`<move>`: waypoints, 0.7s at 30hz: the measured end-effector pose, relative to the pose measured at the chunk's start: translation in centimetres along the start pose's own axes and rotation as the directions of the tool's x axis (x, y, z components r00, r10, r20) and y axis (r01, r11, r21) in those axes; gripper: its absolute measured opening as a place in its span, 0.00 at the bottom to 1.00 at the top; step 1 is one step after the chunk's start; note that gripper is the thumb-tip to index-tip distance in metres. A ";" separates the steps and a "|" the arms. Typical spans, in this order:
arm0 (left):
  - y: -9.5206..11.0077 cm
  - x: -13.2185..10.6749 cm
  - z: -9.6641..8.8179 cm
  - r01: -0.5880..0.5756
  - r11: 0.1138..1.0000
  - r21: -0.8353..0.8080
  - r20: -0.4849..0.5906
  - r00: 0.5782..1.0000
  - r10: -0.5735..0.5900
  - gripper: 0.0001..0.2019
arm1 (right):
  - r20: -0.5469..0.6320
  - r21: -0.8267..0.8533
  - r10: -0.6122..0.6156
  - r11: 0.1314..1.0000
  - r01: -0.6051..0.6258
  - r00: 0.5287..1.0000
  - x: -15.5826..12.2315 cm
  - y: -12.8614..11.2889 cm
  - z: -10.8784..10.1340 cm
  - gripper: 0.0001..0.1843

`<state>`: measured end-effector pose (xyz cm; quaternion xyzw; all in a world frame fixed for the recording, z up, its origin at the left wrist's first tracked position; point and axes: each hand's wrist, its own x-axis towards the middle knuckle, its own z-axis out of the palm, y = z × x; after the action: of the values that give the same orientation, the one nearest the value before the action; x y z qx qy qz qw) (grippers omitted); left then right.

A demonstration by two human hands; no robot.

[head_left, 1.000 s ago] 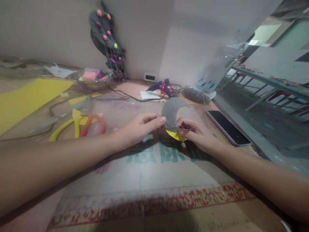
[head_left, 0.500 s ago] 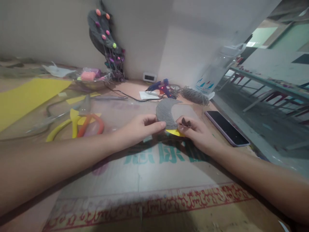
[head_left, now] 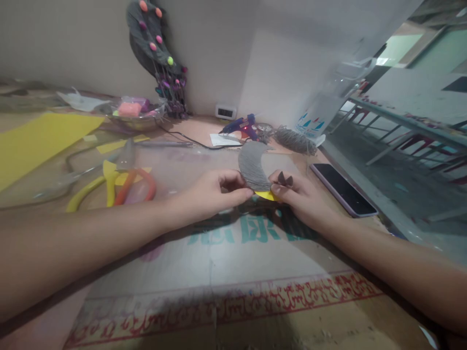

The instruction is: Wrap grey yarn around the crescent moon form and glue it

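Note:
Both my hands hold a small crescent moon wrapped in grey yarn [head_left: 253,165], upright above the table. My left hand [head_left: 228,189] pinches its lower left edge between thumb and fingers. With thumb and fingertips, my right hand [head_left: 294,192] grips the lower right tip. Below the yarn shows a yellow bit of the crescent's base [head_left: 266,195]. A small dark, pointed shape [head_left: 284,180] sticks up at my right fingers; what it is I cannot make out.
Behind the hands lie a blue glue gun [head_left: 241,127] and a grey yarn skein [head_left: 295,140]. Pliers [head_left: 126,158] and orange-handled scissors [head_left: 149,184] lie left, near yellow sheet [head_left: 44,146]. A phone [head_left: 343,189] and a clear bottle [head_left: 317,112] stand right. A decorated crescent [head_left: 146,39] hangs behind.
The crescent has turned slightly in my hands and tilts more upright. My left thumb has slid a little toward its lower edge. The camera view has shifted slightly.

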<state>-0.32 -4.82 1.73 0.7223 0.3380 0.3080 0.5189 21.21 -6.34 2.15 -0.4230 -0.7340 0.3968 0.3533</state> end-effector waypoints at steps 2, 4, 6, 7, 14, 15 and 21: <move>0.0 0.0 0.0 -0.008 0.999 -0.039 -0.004 1.000 0.008 0.10 | 0.003 0.012 -0.001 1.000 0.001 1.000 -0.1 0.0 0.0 0.10; -0.1 0.1 -0.1 -0.021 0.996 -0.092 -0.020 1.000 0.019 0.14 | 0.004 0.017 -0.012 1.000 0.012 1.000 -0.1 0.0 0.0 0.10; -0.4 0.3 -0.2 -0.030 0.991 -0.127 -0.049 0.998 0.024 0.17 | 0.018 0.019 -0.021 1.000 0.020 1.000 -0.2 0.1 0.0 0.11; -0.5 0.4 -0.2 -0.030 0.991 -0.132 -0.064 0.998 0.021 0.18 | 0.029 0.021 -0.019 1.000 0.019 0.999 -0.3 0.1 -0.1 0.11; -0.7 0.8 -0.4 0.038 0.993 -0.110 -0.048 0.998 -0.044 0.15 | 0.050 0.069 -0.024 0.997 0.020 0.998 -0.4 0.7 -0.3 0.10; -0.7 0.7 -0.4 0.040 0.995 -0.094 -0.044 0.998 -0.045 0.16 | 0.046 0.074 -0.024 0.997 0.021 0.999 -0.4 0.7 -0.4 0.10; -0.5 0.6 -0.4 0.051 0.995 -0.080 -0.064 0.996 -0.056 0.15 | 0.017 0.035 -0.040 0.999 0.039 0.999 -0.4 0.6 -0.3 0.10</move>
<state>-0.33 -4.00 1.40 0.6813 0.3620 0.3309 0.5434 21.81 -6.46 1.68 -0.3986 -0.7383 0.4063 0.3617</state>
